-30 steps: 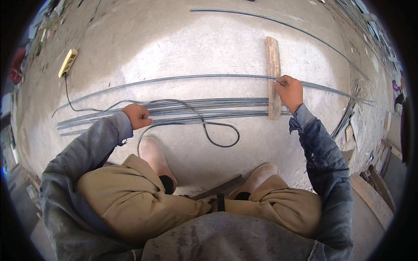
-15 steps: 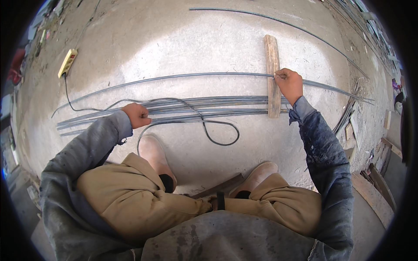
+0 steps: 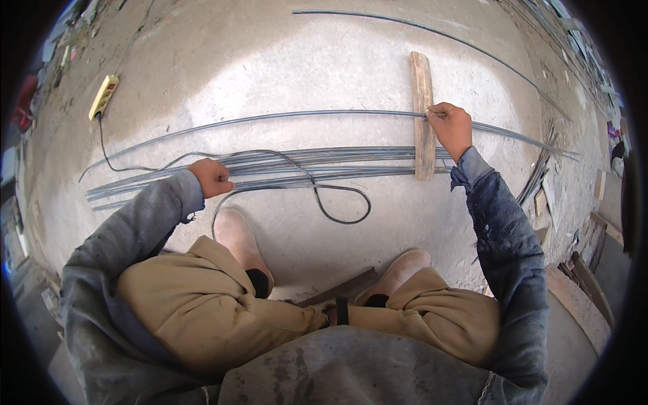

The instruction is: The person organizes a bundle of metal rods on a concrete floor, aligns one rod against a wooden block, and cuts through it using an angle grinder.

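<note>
Several long grey steel rods lie side by side across the floor before me. My left hand is closed over their left part, close to a black cable; whatever its fingers hold, if anything, is hidden. Beyond the bundle runs a separate thin pair of rods, crossing a wooden plank. Right at that crossing, my right hand is pinched closed over the rods. A thin dark strand shows at its fingertips, too small to name. The plank also lies across the bundle's right part.
A black cable loops over the bundle and runs to a yellow power strip at the far left. One more rod lies far back. Dark bars and wood scraps lie at the right. My shoes stand close to the bundle.
My right hand has shifted very slightly to the right and stays pinched at the rods. My left hand keeps its place, and the rods look almost unmoved.
</note>
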Demonstrator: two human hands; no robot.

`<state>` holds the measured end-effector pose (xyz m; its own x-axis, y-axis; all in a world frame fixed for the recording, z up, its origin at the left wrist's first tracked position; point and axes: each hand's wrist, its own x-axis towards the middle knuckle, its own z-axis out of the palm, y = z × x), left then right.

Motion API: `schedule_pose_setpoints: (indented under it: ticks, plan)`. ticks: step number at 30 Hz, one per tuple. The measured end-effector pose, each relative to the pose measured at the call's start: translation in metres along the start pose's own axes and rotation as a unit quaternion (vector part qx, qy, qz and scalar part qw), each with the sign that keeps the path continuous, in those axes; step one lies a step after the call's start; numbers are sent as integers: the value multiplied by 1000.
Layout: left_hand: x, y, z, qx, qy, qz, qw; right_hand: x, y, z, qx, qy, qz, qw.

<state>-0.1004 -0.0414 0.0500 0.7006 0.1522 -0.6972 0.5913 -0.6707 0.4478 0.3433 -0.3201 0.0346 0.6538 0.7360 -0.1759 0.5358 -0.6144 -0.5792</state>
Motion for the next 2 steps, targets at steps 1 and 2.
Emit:
schedule_pose_setpoints:
  ticks: [1, 2]
  plan:
    - [0, -1, 0, -2, 0, 1, 1000, 2, 0, 1, -9, -5, 5, 1000]
    - [1, -2, 0, -4, 0, 2, 1000, 3, 0, 4, -19, -10, 11, 1000]
